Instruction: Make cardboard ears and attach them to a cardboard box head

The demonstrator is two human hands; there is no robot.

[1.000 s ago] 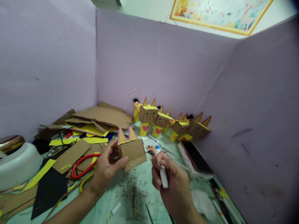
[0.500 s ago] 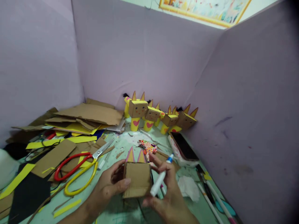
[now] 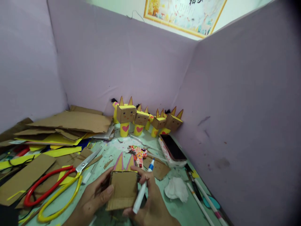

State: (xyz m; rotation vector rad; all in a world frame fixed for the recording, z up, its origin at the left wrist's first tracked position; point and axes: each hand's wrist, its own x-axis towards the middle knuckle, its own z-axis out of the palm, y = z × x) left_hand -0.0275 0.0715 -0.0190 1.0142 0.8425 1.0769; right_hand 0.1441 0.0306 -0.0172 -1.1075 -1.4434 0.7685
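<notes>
A small brown cardboard box head (image 3: 124, 190) with two pointed yellow, pink-edged ears (image 3: 119, 162) is held up at the front of the table. My left hand (image 3: 97, 196) grips its left side, thumb on the plain front face. On the other side, my right hand (image 3: 154, 201) steadies the right edge, index finger near an ear and thumb by the lower corner. Between the same hand's fingers rests a white marker (image 3: 141, 193) with a blue end, slanting beside the box. The back of the box is hidden from view.
Several yellow cardboard animal figures (image 3: 125, 114) stand along the back wall. Red-and-yellow scissors (image 3: 78, 171) lie left among scraps, near stacked cardboard (image 3: 70, 121). A flowered glue gun (image 3: 139, 153), a phone (image 3: 172, 147), crumpled tissue (image 3: 176, 190) and brushes (image 3: 199, 202) lie ahead and right.
The view has swung right, so everything sits further left. My right index finger has come down against the box's top edge, near the ear. Both hands keep the box and marker.
</notes>
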